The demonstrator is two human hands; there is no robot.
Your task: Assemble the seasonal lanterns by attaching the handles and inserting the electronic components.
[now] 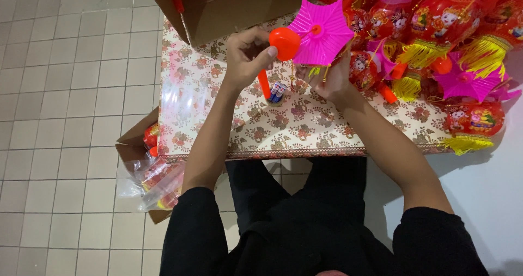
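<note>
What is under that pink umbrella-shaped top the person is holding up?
Beneath the pink top, part of the right hand shows, along with yellow tassel strands and the flowered tablecloth. The left hand holds an orange cap at its edge. Whatever the right hand grips is covered.

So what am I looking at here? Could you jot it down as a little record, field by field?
Setting: a table with a floral cloth, on a grey tiled floor
Left hand: grip closed on an orange plastic cap
Right hand: under a pink pleated lantern top, supporting it; fingers mostly hidden
On the table: a small pack of batteries, an orange stick handle
At the right: a heap of finished red lanterns with yellow tassels
Nearby: a cardboard box behind, an open box of bagged parts on the floor
</note>
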